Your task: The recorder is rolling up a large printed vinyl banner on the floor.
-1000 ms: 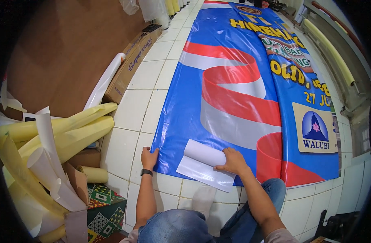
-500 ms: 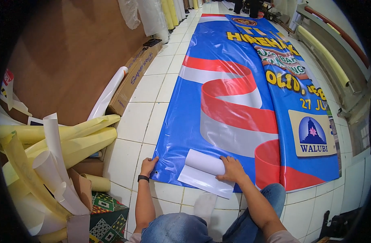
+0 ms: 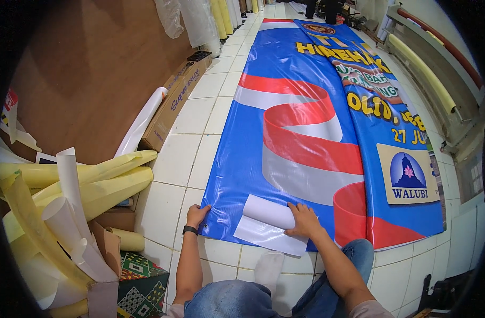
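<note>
A large printed vinyl banner (image 3: pixel 234 175), blue with a red and white ribbon design, lies spread on the floor in front of me. My left hand (image 3: pixel 198 216), with a dark band at the wrist, grips its near left corner, close to a small eyelet. On the near edge of the banner rests a glossy white sheet (image 3: pixel 269 212), its far part curled into a roll and its near part flat, overhanging the edge. My right hand (image 3: pixel 305 222) holds the right end of that roll, thumb on the near side and fingers over the far side.
Yellow and white rolls (image 3: pixel 110 193) stick out of boxes at the left, beside a patterned green box (image 3: pixel 142 281). A long cardboard box (image 3: pixel 173 106) lies along the brown board (image 3: pixel 110 63). A rack with rolls (image 3: pixel 422 63) stands at the right. Someone's dark-clothed legs (image 3: pixel 331 10) show at the back.
The white sheet's near edge has moved slightly away from me and to the right. My left hand has shifted a little to the right with the banner's corner.
</note>
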